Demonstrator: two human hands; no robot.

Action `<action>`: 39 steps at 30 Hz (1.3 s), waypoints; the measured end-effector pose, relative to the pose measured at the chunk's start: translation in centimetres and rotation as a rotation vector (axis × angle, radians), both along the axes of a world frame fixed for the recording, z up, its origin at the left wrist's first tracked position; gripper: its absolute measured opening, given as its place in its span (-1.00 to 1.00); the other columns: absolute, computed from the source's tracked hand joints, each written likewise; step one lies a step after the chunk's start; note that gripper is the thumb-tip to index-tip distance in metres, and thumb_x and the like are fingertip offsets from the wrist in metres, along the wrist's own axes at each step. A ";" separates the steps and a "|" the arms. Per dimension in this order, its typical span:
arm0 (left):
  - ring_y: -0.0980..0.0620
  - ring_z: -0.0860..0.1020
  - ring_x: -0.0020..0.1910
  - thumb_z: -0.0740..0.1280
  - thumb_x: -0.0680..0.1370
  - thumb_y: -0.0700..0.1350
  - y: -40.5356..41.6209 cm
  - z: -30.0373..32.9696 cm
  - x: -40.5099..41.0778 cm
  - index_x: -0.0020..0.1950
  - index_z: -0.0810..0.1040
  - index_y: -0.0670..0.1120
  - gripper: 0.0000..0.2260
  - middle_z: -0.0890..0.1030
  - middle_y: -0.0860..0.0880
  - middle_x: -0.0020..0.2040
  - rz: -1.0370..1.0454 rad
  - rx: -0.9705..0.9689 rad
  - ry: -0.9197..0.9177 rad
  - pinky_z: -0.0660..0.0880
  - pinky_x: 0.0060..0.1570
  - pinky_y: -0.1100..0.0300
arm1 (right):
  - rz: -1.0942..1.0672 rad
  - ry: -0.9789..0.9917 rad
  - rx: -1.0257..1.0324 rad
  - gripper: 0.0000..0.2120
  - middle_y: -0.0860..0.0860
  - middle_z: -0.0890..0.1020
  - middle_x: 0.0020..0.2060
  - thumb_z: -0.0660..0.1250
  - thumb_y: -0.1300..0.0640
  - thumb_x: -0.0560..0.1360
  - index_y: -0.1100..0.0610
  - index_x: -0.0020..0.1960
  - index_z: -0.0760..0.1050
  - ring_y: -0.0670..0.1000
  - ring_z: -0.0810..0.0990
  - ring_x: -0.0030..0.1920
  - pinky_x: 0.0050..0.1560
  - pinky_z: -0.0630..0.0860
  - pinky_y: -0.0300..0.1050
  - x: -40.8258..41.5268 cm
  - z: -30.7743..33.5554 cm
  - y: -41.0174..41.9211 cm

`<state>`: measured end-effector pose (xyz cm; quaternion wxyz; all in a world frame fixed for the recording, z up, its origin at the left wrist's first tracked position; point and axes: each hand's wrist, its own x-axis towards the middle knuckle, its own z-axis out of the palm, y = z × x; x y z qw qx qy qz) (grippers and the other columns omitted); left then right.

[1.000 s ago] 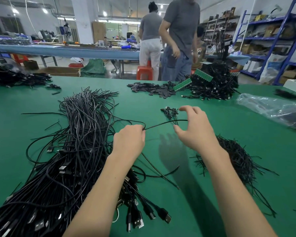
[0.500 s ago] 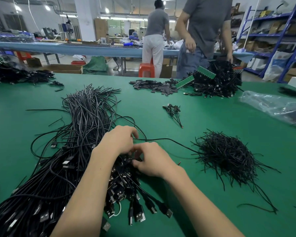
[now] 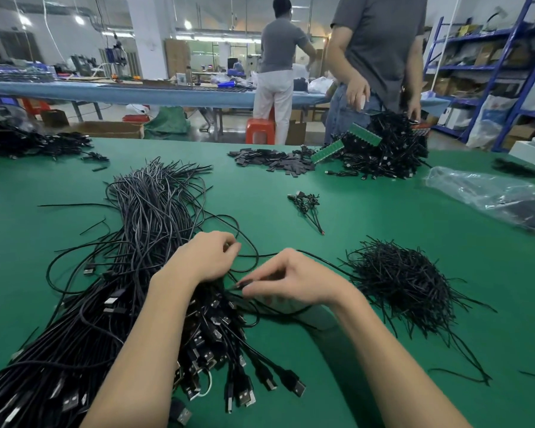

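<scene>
1. We see the left hand [image 3: 207, 257] curled round one cable [image 3: 260, 255] at the right edge of the cable bundle [image 3: 155, 217]. The right hand [image 3: 294, 282] pinches what looks like its plug end, though blur hides it.
2. We draw the strand out slowly over the table [image 3: 383, 211], so neighbouring strands stay put.
3. We steer clear of the tie pile [image 3: 405, 282] nearby.

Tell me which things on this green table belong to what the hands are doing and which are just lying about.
In the job: left hand and right hand, both holding a thin black cable; big bundle of USB cables under the left hand.
Lying about: pile of short black strands, small bunch of wires, flat black pieces, clear plastic bag, far heap of cables.
</scene>
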<state>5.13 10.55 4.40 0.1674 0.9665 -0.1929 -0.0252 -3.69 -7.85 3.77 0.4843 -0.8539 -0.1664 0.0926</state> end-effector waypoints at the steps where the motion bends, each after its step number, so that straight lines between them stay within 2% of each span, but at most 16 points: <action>1: -0.09 0.58 0.12 0.14 0.65 0.13 0.0 0.4 -0.1 0.06 0.63 0.09 -0.71 0.67 -0.02 0.07 -0.010 -0.052 0.017 0.48 0.20 0.04 | -0.021 0.021 0.097 -0.86 -0.05 0.70 -0.28 0.51 0.04 0.50 0.01 0.04 0.74 -0.08 0.48 -0.37 -0.30 0.44 -0.20 -0.3 0.4 -0.8; 4: 0.04 0.63 0.00 0.05 0.66 0.24 -0.1 2.1 -1.0 -0.10 0.68 0.09 -0.54 0.71 0.05 -0.06 -0.073 -0.284 0.126 0.46 0.17 0.11 | -0.207 0.041 0.445 -0.85 -0.02 0.70 -0.22 0.50 0.03 0.46 0.05 -0.01 0.74 -0.07 0.55 -0.36 -0.37 0.46 -0.29 -0.6 2.0 -3.1; 6: 0.07 0.67 -0.06 0.03 0.67 0.24 -0.8 3.1 -2.0 -0.08 0.69 -0.01 -0.47 0.73 0.06 -0.08 -0.192 -0.471 0.295 0.48 0.17 0.08 | -0.403 0.012 0.596 -0.83 -0.03 0.64 -0.26 0.50 0.02 0.45 0.10 -0.06 0.74 -0.08 0.53 -0.37 -0.40 0.43 -0.30 -0.5 3.1 -4.3; 9: -0.01 0.65 -0.14 0.03 0.71 0.11 -2.5 3.5 -3.4 -0.05 0.57 -0.15 -0.54 0.71 -0.06 -0.15 -0.379 -0.566 0.494 0.49 0.02 0.07 | -0.627 -0.065 0.709 -0.86 -0.08 0.61 -0.32 0.50 0.07 0.50 0.15 -0.07 0.70 -0.07 0.54 -0.36 -0.40 0.46 -0.29 -0.3 4.0 -4.9; 11: -0.01 0.57 -0.28 0.04 0.73 0.01 -3.8 3.4 -4.4 -0.10 0.44 -0.12 -0.66 0.60 -0.05 -0.29 -0.434 -0.567 0.476 0.46 -0.15 0.10 | -0.694 -0.117 0.783 -0.88 -0.12 0.60 -0.36 0.48 0.07 0.52 0.14 -0.08 0.68 -0.09 0.53 -0.36 -0.40 0.46 -0.29 -0.3 4.6 -4.6; 13: 0.08 0.41 -0.40 0.04 0.72 -0.01 -4.9 3.5 -4.9 -0.19 0.35 -0.06 -0.68 0.42 0.04 -0.37 -0.411 -0.603 0.333 0.36 -0.32 0.17 | -0.725 -0.161 0.862 -0.86 -0.15 0.59 -0.37 0.46 0.06 0.54 0.13 -0.05 0.67 -0.10 0.53 -0.36 -0.39 0.48 -0.30 -0.4 5.4 -4.4; 17: 0.06 0.34 -0.39 0.08 0.71 -0.01 -7.0 4.2 -5.8 -0.24 0.35 -0.05 -0.66 0.36 0.11 -0.40 -0.362 -0.675 0.038 0.31 -0.28 0.12 | -0.599 -0.171 0.819 -0.79 -0.01 0.69 -0.12 0.32 0.00 0.63 0.09 0.07 0.67 -0.04 0.64 -0.17 -0.17 0.62 -0.23 -0.4 6.4 -4.3; 19: 0.12 0.27 -0.50 0.07 0.72 -0.04 -8.0 4.6 -6.6 -0.23 0.35 -0.10 -0.66 0.31 0.14 -0.48 -0.320 -0.906 0.161 0.26 -0.43 0.23 | -0.402 -0.041 0.722 -0.71 0.07 0.67 0.09 0.27 -0.05 0.65 0.14 0.17 0.60 -0.04 0.65 -0.01 -0.01 0.62 -0.16 -0.4 6.0 -4.2; 21: 0.16 0.22 -0.58 0.06 0.72 -0.07 -8.6 5.5 -7.1 -0.25 0.30 -0.06 -0.67 0.26 0.14 -0.51 -0.265 -1.172 0.303 0.21 -0.58 0.34 | -0.104 0.125 0.710 -0.68 0.07 0.65 0.10 0.29 -0.07 0.61 0.14 0.22 0.55 -0.02 0.63 0.06 0.14 0.57 -0.08 -1.0 4.8 -3.9; 24: 0.13 0.11 -0.53 0.05 0.70 -0.10 -8.9 6.8 -6.7 -0.25 0.27 -0.02 -0.69 0.19 0.11 -0.48 -0.211 -1.415 0.368 0.10 -0.62 0.33 | 0.265 0.303 0.845 -0.56 0.07 0.65 0.12 0.50 0.00 0.44 0.12 0.27 0.53 0.04 0.62 0.15 0.28 0.51 0.02 -1.6 2.7 -2.9; 28: 0.13 0.06 -0.52 0.04 0.70 -0.13 -9.2 8.8 -5.7 -0.25 0.26 -0.02 -0.70 0.17 0.10 -0.49 -0.192 -1.472 0.415 0.03 -0.61 0.32 | 0.096 0.277 0.737 -0.63 0.22 0.55 0.16 0.28 0.23 0.51 0.28 0.29 0.38 0.15 0.53 0.18 0.46 0.34 0.11 -0.8 2.3 -0.3; 29: 0.13 0.06 -0.52 0.04 0.70 -0.14 -9.2 9.4 -5.4 -0.25 0.26 -0.02 -0.70 0.17 0.10 -0.49 -0.201 -1.472 0.437 0.03 -0.61 0.32 | 0.067 0.238 0.681 -0.66 0.23 0.54 0.13 0.24 0.23 0.54 0.32 0.29 0.39 0.18 0.51 0.17 0.45 0.32 0.13 -0.8 2.5 -0.3; 31: 0.14 0.09 -0.52 0.04 0.70 -0.11 -9.2 10.9 -4.8 -0.25 0.28 -0.02 -0.69 0.18 0.09 -0.47 -0.211 -1.496 0.548 0.05 -0.59 0.32 | 0.023 0.187 0.596 -0.71 0.17 0.61 -0.13 0.23 0.19 0.60 0.34 0.24 0.45 0.16 0.59 -0.01 0.34 0.43 0.09 -1.3 3.7 -1.7; 34: 0.13 0.17 -0.51 0.07 0.69 -0.13 -8.7 12.6 -3.9 -0.22 0.31 -0.04 -0.73 0.24 0.07 -0.44 -0.204 -1.594 0.680 0.17 -0.52 0.31 | -0.092 0.193 0.550 -0.64 -0.04 0.37 -0.41 0.36 -0.01 0.54 0.18 0.23 0.58 -0.04 0.41 -0.40 -0.16 0.60 -0.09 -2.8 5.8 -6.4; 36: 0.11 0.19 -0.49 0.08 0.68 -0.15 -8.4 13.3 -3.3 -0.22 0.31 -0.05 -0.74 0.25 0.05 -0.42 -0.205 -1.682 0.697 0.27 -0.48 0.28 | -0.215 0.135 0.460 -0.60 -0.07 0.30 -0.42 0.47 -0.11 0.42 0.09 0.15 0.65 -0.09 0.27 -0.45 -0.43 0.38 -0.28 -4.1 6.9 -9.3; 39: 0.10 0.19 -0.47 0.07 0.67 -0.16 -7.8 13.6 -2.2 -0.24 0.29 -0.04 -0.73 0.25 0.04 -0.42 -0.190 -1.759 0.685 0.34 -0.48 0.27 | -0.394 0.029 0.345 -0.62 0.00 0.40 -0.40 0.58 -0.13 0.31 0.04 0.04 0.69 -0.09 0.21 -0.44 -0.49 0.16 -0.32 -5.5 7.6 -11.4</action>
